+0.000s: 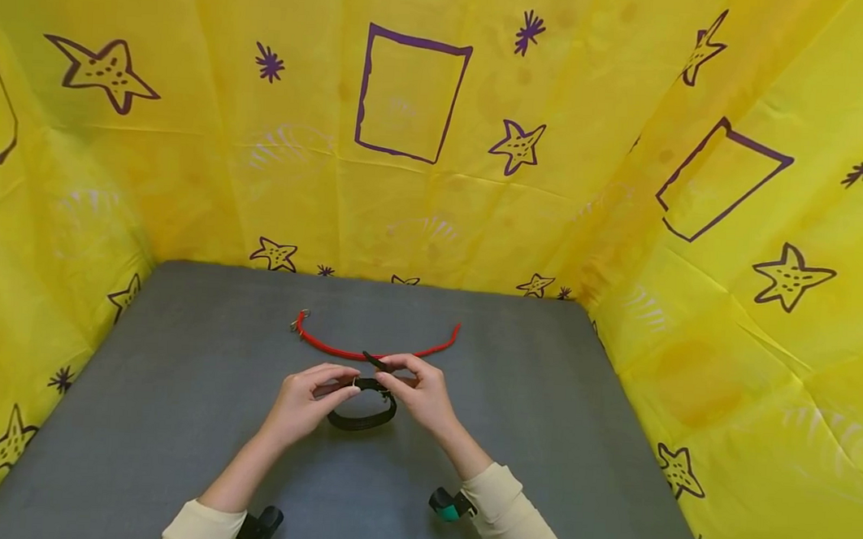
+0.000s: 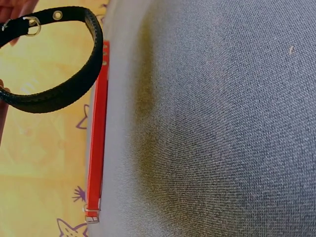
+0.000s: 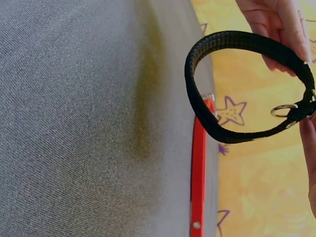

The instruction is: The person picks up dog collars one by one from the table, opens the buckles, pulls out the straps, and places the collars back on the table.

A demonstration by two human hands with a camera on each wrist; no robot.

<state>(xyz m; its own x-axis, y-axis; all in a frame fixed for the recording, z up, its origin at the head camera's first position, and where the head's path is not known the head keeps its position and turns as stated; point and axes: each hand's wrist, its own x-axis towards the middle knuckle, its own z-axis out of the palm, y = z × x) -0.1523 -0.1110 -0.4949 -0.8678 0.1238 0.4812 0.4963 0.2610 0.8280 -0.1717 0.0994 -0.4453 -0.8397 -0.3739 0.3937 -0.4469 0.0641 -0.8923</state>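
Observation:
Both hands hold a black collar (image 1: 362, 422), bent into a loop above the table. My left hand (image 1: 306, 397) pinches it at the buckle end between thumb and fingers. The fingers of my right hand (image 1: 425, 395) grip the strap near its free tip, which sticks up past them. In the left wrist view, a D-ring (image 2: 33, 27) and metal eyelets show on the strap. The right wrist view shows the padded inner face of the band (image 3: 191, 74), with the buckle partly cut off at the frame's edge.
A red collar (image 1: 332, 350) lies in a curve on the grey table (image 1: 543, 373) just beyond the hands, its metal buckle (image 1: 298, 321) at the left end. Yellow cloth walls (image 1: 420, 212) with purple drawings rise at the back and both sides.

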